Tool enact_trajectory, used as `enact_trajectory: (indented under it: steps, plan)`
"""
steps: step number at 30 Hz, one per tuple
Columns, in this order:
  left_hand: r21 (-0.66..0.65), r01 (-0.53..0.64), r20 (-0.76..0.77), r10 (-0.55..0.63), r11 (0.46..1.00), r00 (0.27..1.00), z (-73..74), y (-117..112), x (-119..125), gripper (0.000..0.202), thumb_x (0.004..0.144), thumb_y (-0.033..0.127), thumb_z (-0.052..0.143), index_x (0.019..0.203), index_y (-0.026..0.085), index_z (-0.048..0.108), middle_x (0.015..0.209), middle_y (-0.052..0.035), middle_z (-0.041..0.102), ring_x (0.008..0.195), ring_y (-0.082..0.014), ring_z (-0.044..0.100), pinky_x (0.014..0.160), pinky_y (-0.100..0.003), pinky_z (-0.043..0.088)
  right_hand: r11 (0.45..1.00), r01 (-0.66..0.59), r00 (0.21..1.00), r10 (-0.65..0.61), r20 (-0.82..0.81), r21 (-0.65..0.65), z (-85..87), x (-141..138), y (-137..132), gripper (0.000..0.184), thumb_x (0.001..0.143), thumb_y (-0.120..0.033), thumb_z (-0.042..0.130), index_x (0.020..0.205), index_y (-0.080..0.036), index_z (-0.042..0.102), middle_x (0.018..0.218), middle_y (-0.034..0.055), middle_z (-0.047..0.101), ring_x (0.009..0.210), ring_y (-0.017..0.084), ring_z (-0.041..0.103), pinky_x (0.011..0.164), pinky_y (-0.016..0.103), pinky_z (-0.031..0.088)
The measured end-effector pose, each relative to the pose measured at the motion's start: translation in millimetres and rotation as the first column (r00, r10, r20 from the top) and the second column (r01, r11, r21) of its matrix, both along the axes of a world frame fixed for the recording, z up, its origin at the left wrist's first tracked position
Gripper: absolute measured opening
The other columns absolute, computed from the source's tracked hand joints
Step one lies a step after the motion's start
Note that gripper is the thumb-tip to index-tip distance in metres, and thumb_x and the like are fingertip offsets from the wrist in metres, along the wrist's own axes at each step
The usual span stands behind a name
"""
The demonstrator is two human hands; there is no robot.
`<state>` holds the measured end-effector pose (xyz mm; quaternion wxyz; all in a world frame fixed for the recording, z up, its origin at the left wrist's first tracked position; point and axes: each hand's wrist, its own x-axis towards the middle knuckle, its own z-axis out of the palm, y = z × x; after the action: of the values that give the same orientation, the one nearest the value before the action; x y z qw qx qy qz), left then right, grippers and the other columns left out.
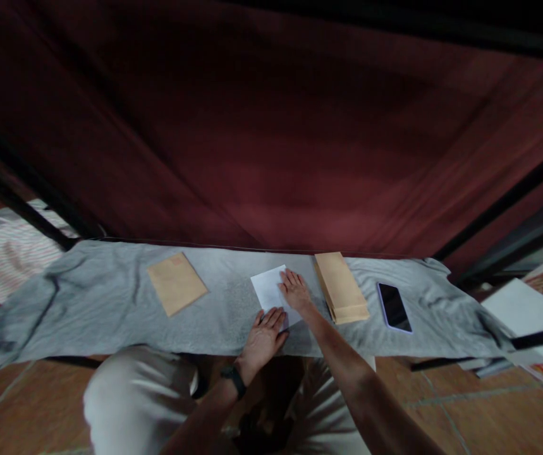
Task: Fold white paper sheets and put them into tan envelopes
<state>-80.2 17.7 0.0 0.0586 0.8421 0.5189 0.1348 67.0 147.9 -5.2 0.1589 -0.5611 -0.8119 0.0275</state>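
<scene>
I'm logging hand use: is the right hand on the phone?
No, the right hand rests on the white paper, while the phone lies on the grey cloth.

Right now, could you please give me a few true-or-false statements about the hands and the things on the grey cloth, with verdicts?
1. The left hand and right hand both touch the white paper. True.
2. The phone lies left of the white paper. False: it lies to the right.
3. A brown envelope lies left of the white paper. True.
4. The dark wristband is on the right wrist. False: it is on the left.
</scene>
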Motion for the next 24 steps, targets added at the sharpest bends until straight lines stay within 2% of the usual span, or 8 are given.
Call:
enact_trajectory:
  steps: [4,9,16,20,24]
  plan:
    - [-0.047,-0.015,-0.056,0.013,0.999,0.998,0.0,4,4,0.042,0.097,0.026,0.045,0.136,0.018,0.056,0.144,-0.0121,0.057,0.135,-0.0251,0.05,0.115,-0.046,0.035,0.998,-0.032,0.999,0.032,0.003,0.056,-11.7,36,-23,0.045,0.104,-0.03,0.039,0.147,-0.016,0.046,0.151,0.0129,0.047,0.142,0.022,0.041,0.117,0.044,0.029]
    - [-0.058,-0.04,-0.173,0.029,0.998,0.985,7.9,4,18,0.045,0.092,0.011,0.044,0.135,0.015,0.056,0.141,-0.0178,0.057,0.132,-0.0279,0.053,0.109,-0.048,0.041,0.995,-0.028,1.0,0.028,0.002,0.092,-22.8,67,-64,0.046,0.105,-0.027,0.037,0.149,-0.015,0.043,0.154,0.0115,0.044,0.144,0.023,0.038,0.118,0.046,0.03]
    - [-0.016,-0.112,-0.317,0.101,0.994,0.943,21.6,0,38,0.048,0.086,0.0,0.045,0.132,0.009,0.058,0.139,-0.0243,0.056,0.126,-0.0336,0.056,0.092,-0.047,0.053,0.99,-0.082,0.996,0.086,-0.036,0.114,-18.3,78,-101,0.048,0.1,-0.027,0.046,0.146,-0.019,0.048,0.151,0.0091,0.048,0.14,0.023,0.043,0.117,0.043,0.034]
    - [-0.015,-0.136,-0.325,0.124,0.991,0.938,30.5,-2,37,0.044,0.087,0.0,0.045,0.127,0.011,0.062,0.135,-0.0211,0.06,0.124,-0.0311,0.058,0.093,-0.043,0.053,0.983,-0.145,0.985,0.154,-0.078,0.11,-13.3,81,-108,0.052,0.095,-0.027,0.053,0.146,-0.02,0.049,0.15,0.0088,0.049,0.139,0.024,0.045,0.117,0.044,0.035]
    - [-0.06,-0.128,-0.241,0.11,0.99,0.964,43.7,-5,21,0.036,0.091,0.003,0.043,0.117,0.013,0.065,0.121,-0.0161,0.068,0.113,-0.0262,0.064,0.092,-0.039,0.051,0.983,-0.137,0.969,0.159,-0.191,0.123,-11.1,81,-108,0.05,0.093,-0.025,0.055,0.142,-0.019,0.053,0.144,0.0093,0.056,0.137,0.024,0.048,0.114,0.046,0.039]
